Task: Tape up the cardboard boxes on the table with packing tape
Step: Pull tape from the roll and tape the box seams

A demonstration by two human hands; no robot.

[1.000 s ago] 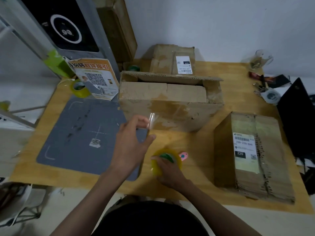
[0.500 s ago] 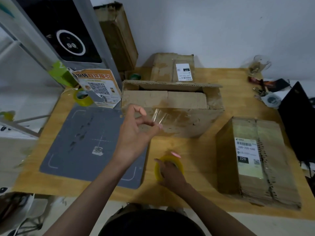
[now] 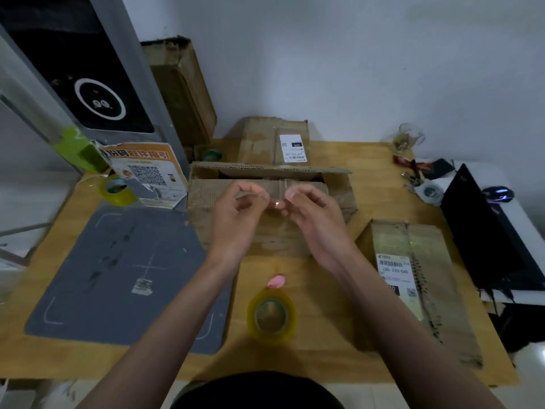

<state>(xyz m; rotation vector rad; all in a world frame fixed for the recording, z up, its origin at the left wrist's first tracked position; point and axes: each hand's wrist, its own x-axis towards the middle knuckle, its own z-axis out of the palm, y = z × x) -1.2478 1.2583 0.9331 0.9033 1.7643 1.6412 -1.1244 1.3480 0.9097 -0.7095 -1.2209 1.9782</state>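
Head view: left hand (image 3: 236,211) and right hand (image 3: 309,214) each pinch an end of a clear tape strip (image 3: 275,203), its length running left-right, held just above the open box (image 3: 274,202), whose seam lies directly beneath; roll (image 3: 271,315) sits nearer the body

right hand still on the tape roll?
No. The right hand is up by the left hand; the tape roll lies alone.
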